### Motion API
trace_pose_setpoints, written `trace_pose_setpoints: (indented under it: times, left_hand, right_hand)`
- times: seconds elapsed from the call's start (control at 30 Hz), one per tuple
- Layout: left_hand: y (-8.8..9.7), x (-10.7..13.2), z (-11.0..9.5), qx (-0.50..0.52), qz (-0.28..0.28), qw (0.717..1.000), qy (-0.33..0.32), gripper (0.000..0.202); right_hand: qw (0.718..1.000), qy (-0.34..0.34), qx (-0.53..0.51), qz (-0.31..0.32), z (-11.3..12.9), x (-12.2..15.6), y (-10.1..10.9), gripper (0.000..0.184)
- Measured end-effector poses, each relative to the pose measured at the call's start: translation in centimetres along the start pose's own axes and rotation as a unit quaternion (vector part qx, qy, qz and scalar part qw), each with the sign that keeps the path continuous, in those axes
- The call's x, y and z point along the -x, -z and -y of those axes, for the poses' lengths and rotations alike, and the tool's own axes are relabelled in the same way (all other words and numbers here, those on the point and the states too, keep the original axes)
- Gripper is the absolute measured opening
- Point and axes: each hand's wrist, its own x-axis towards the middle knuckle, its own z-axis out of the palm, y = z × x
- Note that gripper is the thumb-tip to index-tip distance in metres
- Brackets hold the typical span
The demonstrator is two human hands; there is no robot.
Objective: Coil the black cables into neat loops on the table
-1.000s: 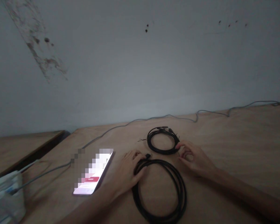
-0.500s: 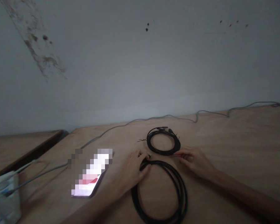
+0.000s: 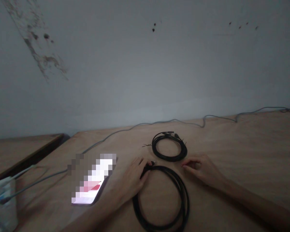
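Two black cable coils on a wooden worktop (image 3: 244, 148); near coil (image 3: 162, 168) being held by the left hand (image 3: 135, 174).
Near coil: is being clamped at its upper left between left thumb and fingers, the loop extending rightward and toward the viewer. Far coil (image 3: 170, 158): is being left lying flat, just beyond the right hand (image 3: 202, 169), whose thumb and fingertips are being pressed together near its lower right edge; anything thin between them cannot be made out.

Large round black cable coil (image 3: 136, 207) lies flat, loosely looped, on brown surface (image 3: 246, 154); smaller round black cable coil (image 3: 170, 158) lies just beyond, apart.
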Motion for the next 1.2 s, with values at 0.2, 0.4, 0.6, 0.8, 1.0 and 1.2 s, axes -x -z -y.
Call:
trace_pose_setpoints:
  times: [0.2,0.4,0.6,0.8,1.0,1.2]
  left_hand:
    - [-0.4,0.3,0.5,0.014,-0.012,1.000,0.019,0.019]
    - [-0.5,0.5,0.6,0.011,-0.028,1.000,0.006,0.015]
    - [-0.4,0.5,0.4,0.017,-0.039,0.999,-0.001,0.012]
    - [-0.5,0.6,0.5,0.024,-0.048,0.998,-0.013,0.012]
    - [-0.4,0.5,0.4,0.032,-0.047,0.998,-0.008,0.013]
    - [-0.5,0.5,0.7,0.039,-0.055,0.998,-0.017,0.014]
  right_hand:
    - [1.000,-0.009,-0.020,0.010,-0.9,-0.1,-0.1,0.019]
    - [0.999,-0.015,-0.047,0.004,-1.5,0.0,-0.4,0.019]
    - [0.999,-0.036,-0.032,0.011,-1.3,0.2,-0.5,0.019]
    - [0.999,-0.037,-0.013,0.005,-0.6,-0.3,-0.3,0.020]
    - [0.997,-0.049,-0.027,0.044,0.5,-1.5,-0.9,0.027]
    - [0.995,-0.032,-0.045,0.077,0.4,-2.0,-1.4,0.024]
